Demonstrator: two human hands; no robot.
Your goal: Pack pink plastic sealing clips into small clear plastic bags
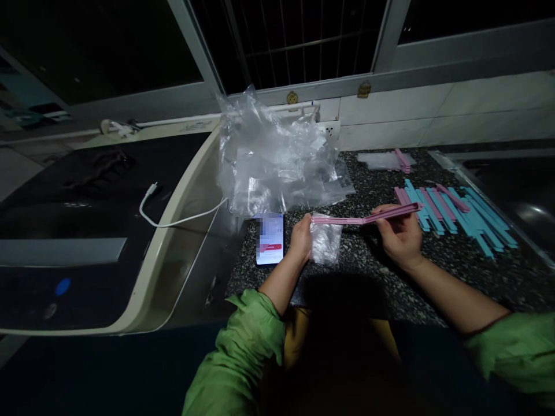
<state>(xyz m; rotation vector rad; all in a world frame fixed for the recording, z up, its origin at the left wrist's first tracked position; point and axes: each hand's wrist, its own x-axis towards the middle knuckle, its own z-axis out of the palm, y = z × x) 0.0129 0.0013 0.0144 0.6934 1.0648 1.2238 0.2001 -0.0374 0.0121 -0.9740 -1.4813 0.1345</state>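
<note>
A long pink hinged plastic strip (351,221), which looks like a bag sealing clip, spans my two hands above the dark speckled counter. My left hand (300,238) pinches its left end. At its other end, my right hand (399,234) grips the right half, which slants upward from a bend near the middle. Behind the strip, close to my left fingers, is a small clear plastic bag (326,242); I cannot tell whether the left hand touches it. To the right of my right hand lie several blue and pink strips (446,208) in a loose row.
A heap of clear plastic bags (277,162) stands behind the hands. A lit phone (269,240) lies left of my left hand. Further left is a large dark-topped appliance (87,231) with a white cable (186,221). At the back, a pink strip rests on flat clear bags (377,161).
</note>
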